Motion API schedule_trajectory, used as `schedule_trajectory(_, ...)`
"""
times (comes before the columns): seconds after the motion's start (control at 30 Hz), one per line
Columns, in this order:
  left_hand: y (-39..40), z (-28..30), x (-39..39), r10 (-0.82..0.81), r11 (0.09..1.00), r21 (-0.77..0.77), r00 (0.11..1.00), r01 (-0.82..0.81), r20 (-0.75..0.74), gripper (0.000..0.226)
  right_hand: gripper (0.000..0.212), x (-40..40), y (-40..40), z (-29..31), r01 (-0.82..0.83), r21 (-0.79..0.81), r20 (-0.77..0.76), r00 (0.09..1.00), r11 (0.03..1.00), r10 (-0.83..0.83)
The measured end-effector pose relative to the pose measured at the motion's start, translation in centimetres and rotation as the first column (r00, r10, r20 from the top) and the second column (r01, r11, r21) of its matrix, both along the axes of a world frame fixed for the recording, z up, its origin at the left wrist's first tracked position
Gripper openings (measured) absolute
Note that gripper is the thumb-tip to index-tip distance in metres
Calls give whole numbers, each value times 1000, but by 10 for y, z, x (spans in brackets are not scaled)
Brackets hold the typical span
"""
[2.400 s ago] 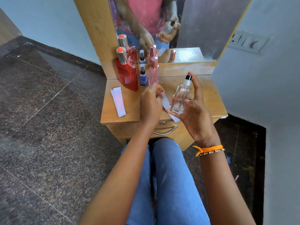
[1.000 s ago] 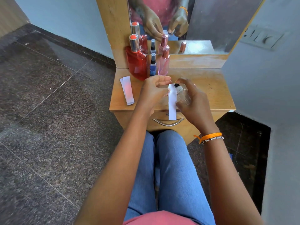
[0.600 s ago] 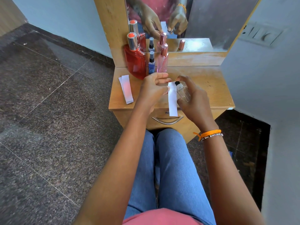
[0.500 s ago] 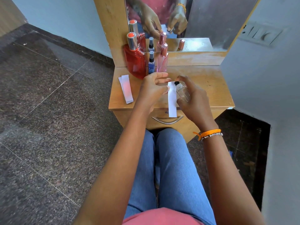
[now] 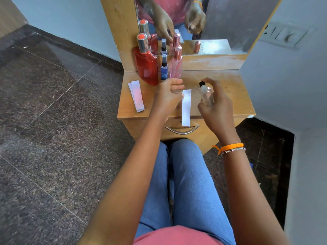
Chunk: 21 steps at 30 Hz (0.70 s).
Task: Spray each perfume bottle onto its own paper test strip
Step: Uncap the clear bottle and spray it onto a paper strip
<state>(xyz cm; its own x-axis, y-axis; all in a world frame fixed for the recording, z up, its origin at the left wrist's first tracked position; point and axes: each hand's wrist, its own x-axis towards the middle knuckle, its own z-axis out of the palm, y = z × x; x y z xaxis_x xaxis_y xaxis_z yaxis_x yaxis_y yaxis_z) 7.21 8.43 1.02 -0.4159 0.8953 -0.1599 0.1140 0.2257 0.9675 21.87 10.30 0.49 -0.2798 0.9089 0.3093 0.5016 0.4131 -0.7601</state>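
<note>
Bottles: 4. Three stand at the desk (image 5: 228, 89) back left: red (image 5: 146, 66), blue (image 5: 164, 68), pink (image 5: 176, 65). Fourth, the clear bottle (image 5: 206, 95) with black nozzle, is gripped in right hand (image 5: 215, 106), fingers (image 5: 210, 81) curled round it. Strips: one white strip (image 5: 186, 107) pinched by left hand (image 5: 168, 98), hanging over desk front; spare strips (image 5: 136, 96) stacked at left. Wooden desk, mirror (image 5: 221, 20), dark stone floor (image 5: 53, 121).

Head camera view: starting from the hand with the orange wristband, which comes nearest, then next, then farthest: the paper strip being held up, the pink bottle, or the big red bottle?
1. Paper strip, just left of the right hand.
2. Pink bottle, at the back by the mirror.
3. Red bottle, farthest left in that row.
</note>
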Motion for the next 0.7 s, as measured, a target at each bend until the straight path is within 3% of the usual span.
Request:
schedule_trajectory(0.3,14,-9,18,61,996,86,946,-35,-319,37,57,4,0,1,-20,-31,-28,999,999,20)
schedule_trajectory(0.5,4,-5,25,145,984,170,760,-46,-634,29,57,6,0,1,-36,-33,-53,998,999,34)
schedule_trajectory(0.7,-16,-13,21,44,999,48,607,-10,-793,24,56,5,0,0,20,-35,-110,994,999,-24)
